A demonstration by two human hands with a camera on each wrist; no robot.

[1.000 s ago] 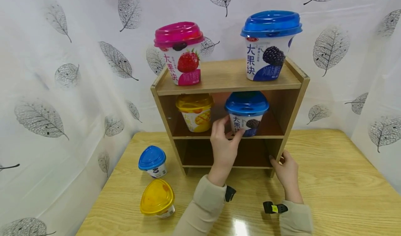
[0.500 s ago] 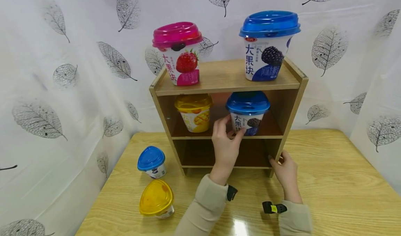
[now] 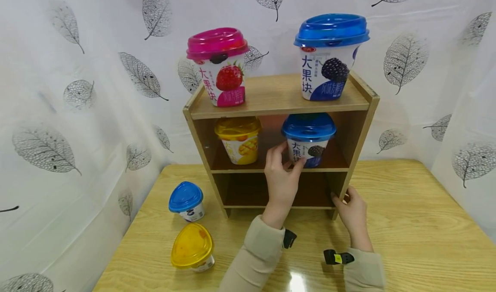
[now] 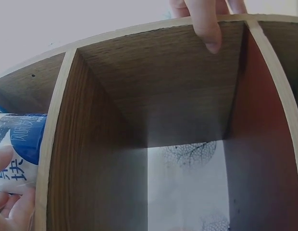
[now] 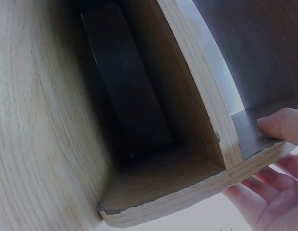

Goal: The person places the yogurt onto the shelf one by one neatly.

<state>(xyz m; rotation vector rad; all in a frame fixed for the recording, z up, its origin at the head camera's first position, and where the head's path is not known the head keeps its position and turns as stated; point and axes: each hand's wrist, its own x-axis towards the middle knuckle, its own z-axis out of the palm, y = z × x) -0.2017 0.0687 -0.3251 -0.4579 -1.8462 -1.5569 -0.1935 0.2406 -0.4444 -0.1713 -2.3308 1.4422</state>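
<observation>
My left hand [image 3: 282,184] holds the lower left side of a yogurt cup [image 3: 308,130] with a blue lid and a blackberry print. The cup stands on the middle level of a small wooden shelf [image 3: 279,110], near its front. In the left wrist view, thumb and fingers lie around the same cup [image 4: 25,137] at the left edge. My right hand [image 3: 353,212] grips the shelf's right side panel low down. The right wrist view shows that thumb inside the panel and the fingers [image 5: 279,179] outside it. To the left on that level stands a yellow-lidded mango cup [image 3: 238,141].
On the shelf top stand a pink-lidded strawberry cup [image 3: 221,68] and a blue-lidded blackberry cup [image 3: 329,57]. Left of the shelf, a smaller blue-lidded cup [image 3: 186,199] and a yellow-lidded cup [image 3: 192,246] sit on the wooden table [image 3: 418,231]. A leaf-patterned curtain hangs behind.
My left hand has shifted slightly to the right along the middle level, and the blackberry cup with it. My right hand keeps its place on the side panel.
</observation>
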